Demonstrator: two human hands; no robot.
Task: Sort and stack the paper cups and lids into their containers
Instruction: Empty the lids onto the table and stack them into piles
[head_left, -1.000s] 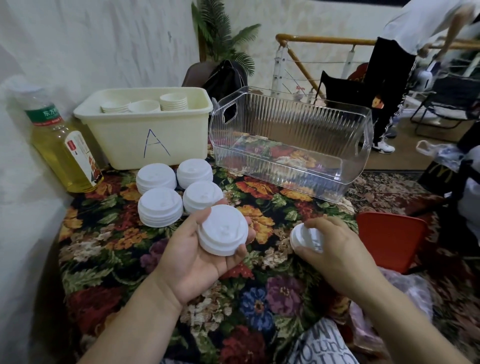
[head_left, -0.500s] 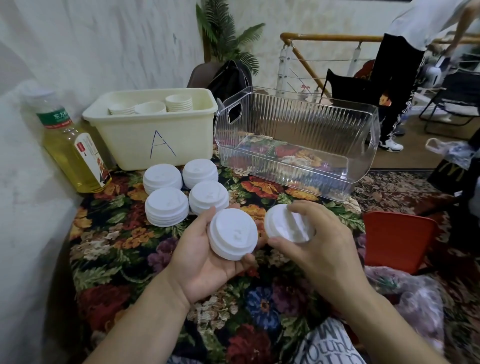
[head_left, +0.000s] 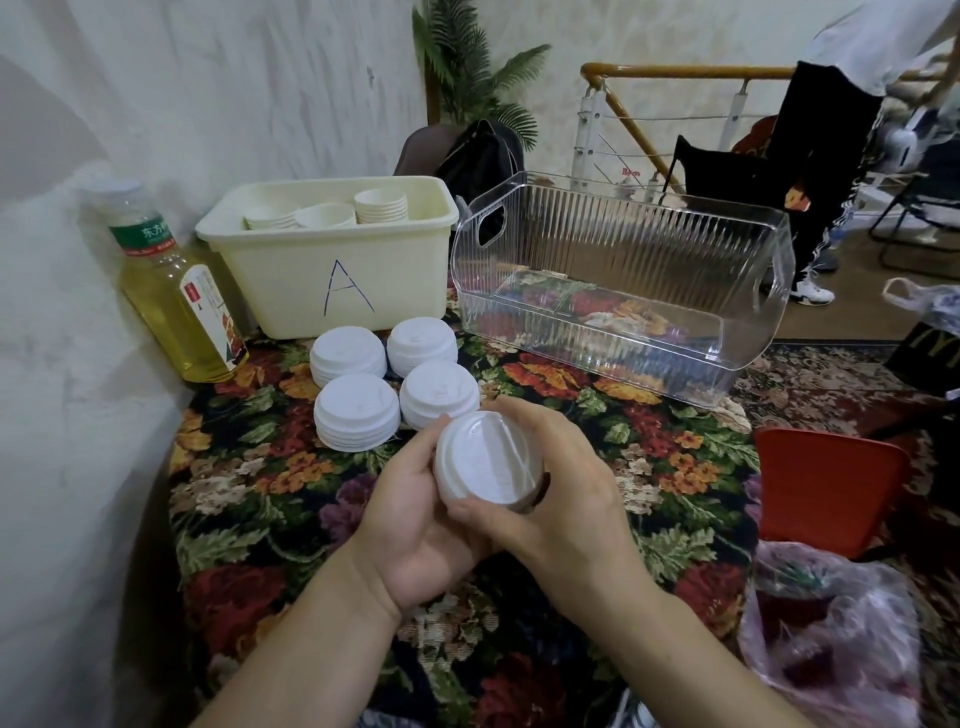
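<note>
Both hands meet over the floral table around a stack of white lids (head_left: 485, 457). My left hand (head_left: 410, 525) cups the stack from below and the left. My right hand (head_left: 566, 493) curls round its right side, fingers over the far rim, thumb under the near edge. Several more white lid stacks (head_left: 356, 410) stand just beyond, in front of the cream bin marked A (head_left: 337, 280), which holds stacked paper cups (head_left: 380, 205). To the right is a clear ribbed plastic bin (head_left: 618, 265) with nothing in it.
A bottle of yellow drink (head_left: 176, 291) leans by the wall at the left. A red chair seat (head_left: 831, 483) and a plastic bag (head_left: 841, 634) sit off the table's right edge. A person stands at the far right by a railing.
My right hand brought its lid leftward and set it onto the stack in my left hand. Both hands now close round the one stack.
</note>
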